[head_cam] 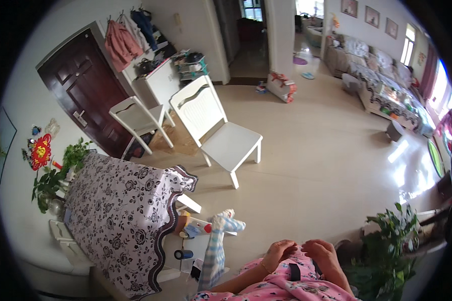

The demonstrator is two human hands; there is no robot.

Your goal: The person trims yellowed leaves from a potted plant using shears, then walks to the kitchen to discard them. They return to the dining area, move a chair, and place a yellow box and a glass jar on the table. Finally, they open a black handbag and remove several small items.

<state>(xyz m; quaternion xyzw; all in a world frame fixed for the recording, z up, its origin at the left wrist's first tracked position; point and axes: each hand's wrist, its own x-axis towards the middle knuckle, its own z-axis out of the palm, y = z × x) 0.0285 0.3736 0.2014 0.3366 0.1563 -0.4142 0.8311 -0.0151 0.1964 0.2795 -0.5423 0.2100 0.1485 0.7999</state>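
My left hand (pixel 282 253) and my right hand (pixel 319 254) are held up close together in front of pink floral clothing (pixel 278 278). The fingers of both are loosely curved towards each other, with a narrow gap between the hands. Neither hand shows anything held. A bracelet circles my left wrist. Between the forearms, a black strap or clip (pixel 294 272) lies against the clothing. To the left stands a long striped blue and white cloth item (pixel 215 248); what it covers cannot be told.
A table under a rose-print tablecloth (pixel 124 203) stands at left. White wooden chairs (pixel 231 145) (pixel 147 118) stand beyond it, near a dark red door (pixel 94 90). A leafy plant (pixel 388 244) is close on the right. Further off are a sofa (pixel 361 56) and a grey stool (pixel 394 130).
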